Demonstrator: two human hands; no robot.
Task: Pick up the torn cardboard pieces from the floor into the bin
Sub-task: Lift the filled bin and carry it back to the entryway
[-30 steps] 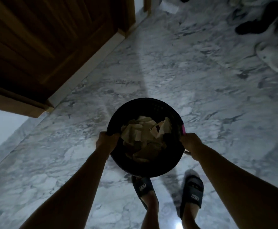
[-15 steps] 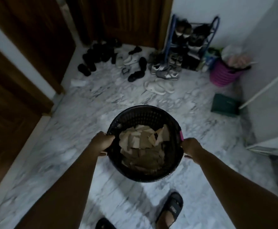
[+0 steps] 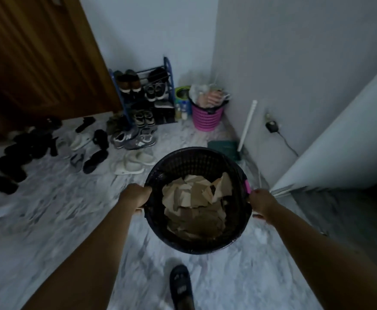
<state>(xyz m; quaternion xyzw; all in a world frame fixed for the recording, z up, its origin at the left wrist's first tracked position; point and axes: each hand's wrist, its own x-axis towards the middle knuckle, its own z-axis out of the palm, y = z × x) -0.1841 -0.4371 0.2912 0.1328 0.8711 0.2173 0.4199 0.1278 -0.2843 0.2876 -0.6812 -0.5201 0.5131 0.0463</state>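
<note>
The person holds a black mesh bin [image 3: 184, 163] up above the marble floor [image 3: 60, 220], one hand on each side of its rim. The left hand [image 3: 136, 196] curls tightly over the bin's left edge. The right hand [image 3: 262, 203] grips the right edge, just beside a pink tab [image 3: 247, 186]. Torn cardboard pieces [image 3: 194, 202] lie heaped inside the bin. Beyond the bin stand a shoe rack [image 3: 142, 95] and a pink basket [image 3: 206, 118], with loose shoes [image 3: 93, 151] scattered to the bin's far left. A dark slipper [image 3: 180, 285] shows below the bin.
</note>
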